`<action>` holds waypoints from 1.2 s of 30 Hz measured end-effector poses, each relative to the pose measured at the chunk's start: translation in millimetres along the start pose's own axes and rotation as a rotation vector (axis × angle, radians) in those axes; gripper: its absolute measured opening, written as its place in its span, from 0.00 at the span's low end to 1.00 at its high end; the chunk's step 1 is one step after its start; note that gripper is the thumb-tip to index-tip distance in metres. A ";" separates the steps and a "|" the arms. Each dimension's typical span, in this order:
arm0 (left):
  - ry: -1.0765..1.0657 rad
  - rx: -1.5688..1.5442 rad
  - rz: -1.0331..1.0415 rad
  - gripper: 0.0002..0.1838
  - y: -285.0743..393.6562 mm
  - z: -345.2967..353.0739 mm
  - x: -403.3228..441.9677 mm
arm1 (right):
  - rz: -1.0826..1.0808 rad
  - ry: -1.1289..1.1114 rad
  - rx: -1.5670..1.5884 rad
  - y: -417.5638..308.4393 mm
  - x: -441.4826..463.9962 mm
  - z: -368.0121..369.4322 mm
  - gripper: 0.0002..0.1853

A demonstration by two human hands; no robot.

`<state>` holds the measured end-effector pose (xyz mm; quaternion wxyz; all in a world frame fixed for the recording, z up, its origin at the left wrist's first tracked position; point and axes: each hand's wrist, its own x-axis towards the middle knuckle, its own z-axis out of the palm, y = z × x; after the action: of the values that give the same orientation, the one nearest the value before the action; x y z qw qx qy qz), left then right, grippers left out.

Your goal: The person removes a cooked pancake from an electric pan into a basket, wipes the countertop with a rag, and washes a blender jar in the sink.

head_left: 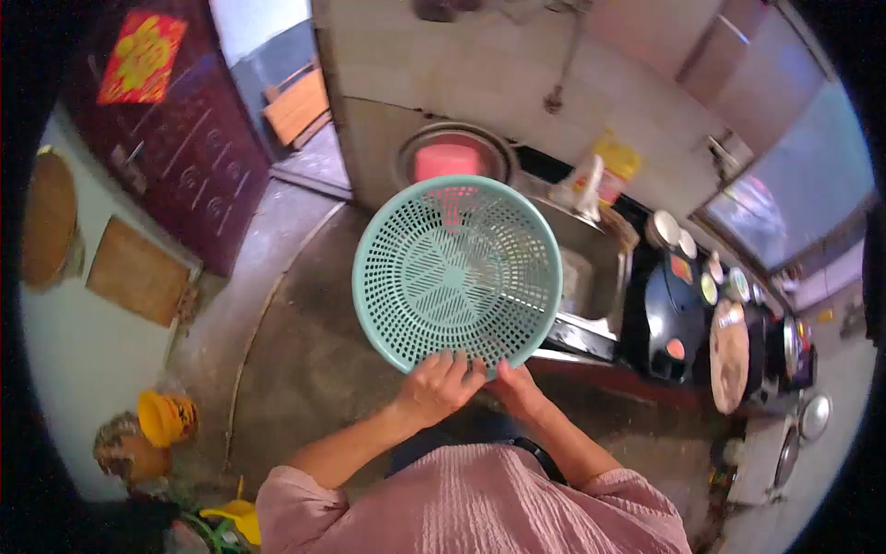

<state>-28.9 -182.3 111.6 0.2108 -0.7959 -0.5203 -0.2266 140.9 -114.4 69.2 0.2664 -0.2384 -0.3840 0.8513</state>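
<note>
A round, pale green plastic colander basket (454,277) with slotted sides and base is held up in front of me, its open side facing me. My left hand (438,383) grips the near rim, fingers curled over the edge. Close beside it, my right hand (519,386) also holds the rim, with the thumb along the edge. The fingers under the rim are hidden. Through the holes shows part of a pink basin (446,161) behind the basket.
To the right are a metal sink (604,277), a black stove top (671,319) and a wooden cutting board (729,355). A yellow oil bottle (616,164) stands behind the sink. On the left, a dark red door (175,138) is open, and a yellow bucket (166,418) sits by the wall.
</note>
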 end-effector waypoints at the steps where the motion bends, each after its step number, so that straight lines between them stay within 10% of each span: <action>1: -0.023 0.000 0.036 0.12 7.9 -11.4 -7.1 | 0.007 0.129 0.049 8.5 -12.5 13.5 0.36; 11: -0.428 -0.150 0.432 0.16 55.3 27.1 52.0 | -0.175 0.705 0.346 -29.3 -110.1 -25.6 0.21; 24: -0.027 -0.500 0.516 0.12 169.6 8.5 146.6 | -0.405 0.936 0.491 -16.0 -279.4 -71.6 0.24; 28: -0.529 -0.517 0.620 0.22 239.0 18.4 147.4 | -0.408 0.987 0.446 -9.5 -313.9 -76.2 0.23; 36: -0.624 -0.282 0.574 0.35 313.2 33.0 148.3 | -0.521 1.089 0.458 -9.3 -357.0 -60.5 0.24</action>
<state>317.9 -170.6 139.7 -0.0124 -0.9593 -0.2811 0.0234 446.1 -304.6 112.5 0.6652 -0.4724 -0.0476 0.5763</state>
